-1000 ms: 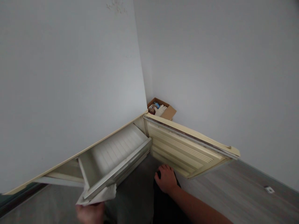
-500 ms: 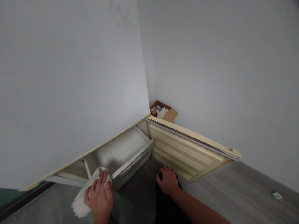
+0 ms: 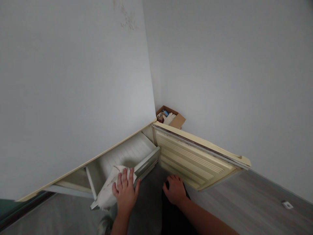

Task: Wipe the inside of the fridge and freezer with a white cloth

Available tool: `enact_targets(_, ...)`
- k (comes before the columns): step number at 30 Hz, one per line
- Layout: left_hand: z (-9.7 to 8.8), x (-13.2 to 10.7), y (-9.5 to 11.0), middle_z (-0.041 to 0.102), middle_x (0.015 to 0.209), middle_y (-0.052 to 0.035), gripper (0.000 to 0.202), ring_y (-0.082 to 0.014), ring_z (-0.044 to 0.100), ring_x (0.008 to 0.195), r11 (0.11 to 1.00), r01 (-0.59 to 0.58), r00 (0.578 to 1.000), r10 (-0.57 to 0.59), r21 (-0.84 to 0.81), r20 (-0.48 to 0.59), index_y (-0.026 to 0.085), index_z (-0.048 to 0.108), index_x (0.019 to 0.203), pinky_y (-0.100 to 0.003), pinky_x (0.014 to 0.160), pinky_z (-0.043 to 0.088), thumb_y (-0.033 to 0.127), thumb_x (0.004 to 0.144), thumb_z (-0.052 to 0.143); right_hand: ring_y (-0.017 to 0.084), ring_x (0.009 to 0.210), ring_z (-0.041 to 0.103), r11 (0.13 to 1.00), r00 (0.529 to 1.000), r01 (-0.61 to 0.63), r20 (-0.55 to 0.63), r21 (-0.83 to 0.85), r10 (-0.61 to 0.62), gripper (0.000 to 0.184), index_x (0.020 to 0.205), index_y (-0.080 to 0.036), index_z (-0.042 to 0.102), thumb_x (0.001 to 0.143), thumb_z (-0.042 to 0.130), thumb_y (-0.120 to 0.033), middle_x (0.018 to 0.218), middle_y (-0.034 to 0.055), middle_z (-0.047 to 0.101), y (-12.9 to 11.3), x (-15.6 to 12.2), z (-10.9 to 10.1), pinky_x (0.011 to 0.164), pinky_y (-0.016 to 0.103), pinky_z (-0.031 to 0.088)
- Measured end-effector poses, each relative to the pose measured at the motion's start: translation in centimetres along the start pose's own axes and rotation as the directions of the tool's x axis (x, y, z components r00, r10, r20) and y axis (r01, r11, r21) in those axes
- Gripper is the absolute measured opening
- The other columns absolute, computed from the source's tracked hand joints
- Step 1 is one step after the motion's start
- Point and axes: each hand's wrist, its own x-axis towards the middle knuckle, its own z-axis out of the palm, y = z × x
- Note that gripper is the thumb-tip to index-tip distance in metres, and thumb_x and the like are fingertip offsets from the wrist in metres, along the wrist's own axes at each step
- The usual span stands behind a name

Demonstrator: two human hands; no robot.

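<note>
Under my left hand (image 3: 126,189) is a crumpled white cloth (image 3: 110,187), pressed against the front rim of a pulled-out drawer (image 3: 148,160). The fingers are spread over the cloth, and part of it hangs down at the drawer's left end. The drawer is whitish, with a ribbed bottom, and it sits in a low cabinet opening. My right hand (image 3: 174,189) rests on my dark-clothed knee (image 3: 171,217), thumb apart from the fingers, holding nothing. Just beyond that hand stands the cream cabinet door (image 3: 193,156), swung open with its ribbed inner face towards me.
A cardboard box (image 3: 178,120) with a whitish glove (image 3: 169,119) and small items stands in the corner behind the door. White walls rise on both sides. A small white object (image 3: 287,204) lies on the grey floor (image 3: 234,202) at the right.
My left hand has slid the cloth rightward and slightly up along the drawer's front rim, its fingers now more spread. My right hand stays on the knee.
</note>
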Motion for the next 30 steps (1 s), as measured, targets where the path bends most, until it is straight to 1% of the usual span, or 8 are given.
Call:
enact_targets(5,0.28,-0.18,-0.20,0.029,0.163,-0.0120,0.065,-0.0343,0.024,0.151,1.000,-0.020,1.000,0.021,-0.020,0.019,0.026,0.027,0.158,-0.060,0.120,0.013,0.041,0.099,0.050,0.028,0.106,0.059,1.000,1.000,-0.004,-0.002,-0.006,0.004,0.027,0.097,-0.022,0.067,0.094,0.048,-0.040,0.103,0.0084,0.068,0.18,0.00,-0.02,0.093,0.042,0.042)
enact_targets(11,0.26,-0.31,-0.36,0.029,0.163,-0.0123,0.068,-0.0350,0.023,0.151,0.999,-0.030,0.999,0.031,-0.025,0.017,0.027,0.024,0.159,-0.061,0.120,0.013,0.040,0.098,0.051,0.028,0.105,0.059,1.000,1.000,0.000,-0.008,-0.006,0.000,0.026,0.097,-0.021,0.067,0.093,0.048,-0.039,0.103,0.0088,0.068,0.08,0.01,-0.11,0.092,0.042,0.042)
enact_targets(17,0.02,-0.22,0.05,0.030,0.163,-0.0138,0.067,-0.0348,0.023,0.151,1.000,-0.023,1.000,0.024,-0.012,0.016,0.025,0.026,0.158,-0.061,0.120,0.012,0.040,0.098,0.051,0.028,0.105,0.059,1.000,1.000,0.005,-0.010,-0.001,-0.005,0.025,0.096,-0.021,0.067,0.093,0.048,-0.038,0.103,0.0085,0.068,0.04,-0.04,-0.14,0.093,0.042,0.041)
enact_targets(26,-0.22,-0.28,0.17,0.030,0.162,-0.0156,0.066,-0.0355,0.023,0.151,1.000,-0.015,0.998,0.015,0.002,0.061,0.023,0.029,0.158,-0.062,0.119,0.013,0.039,0.097,0.051,0.027,0.106,0.059,1.000,1.000,-0.010,0.005,-0.006,0.010,0.025,0.097,-0.021,0.067,0.093,0.050,-0.038,0.103,0.0082,0.068,-0.06,0.02,-0.25,0.093,0.042,0.042)
enact_targets(30,-0.31,-0.33,0.29,0.029,0.163,-0.0148,0.064,-0.0349,0.021,0.152,1.000,-0.013,0.998,0.013,0.008,0.066,0.022,0.031,0.157,-0.062,0.120,0.012,0.038,0.098,0.050,0.027,0.107,0.059,1.000,1.000,-0.013,0.010,-0.008,0.013,0.025,0.097,-0.022,0.068,0.093,0.049,-0.038,0.103,0.0083,0.068,-0.07,-0.01,-0.35,0.094,0.041,0.042)
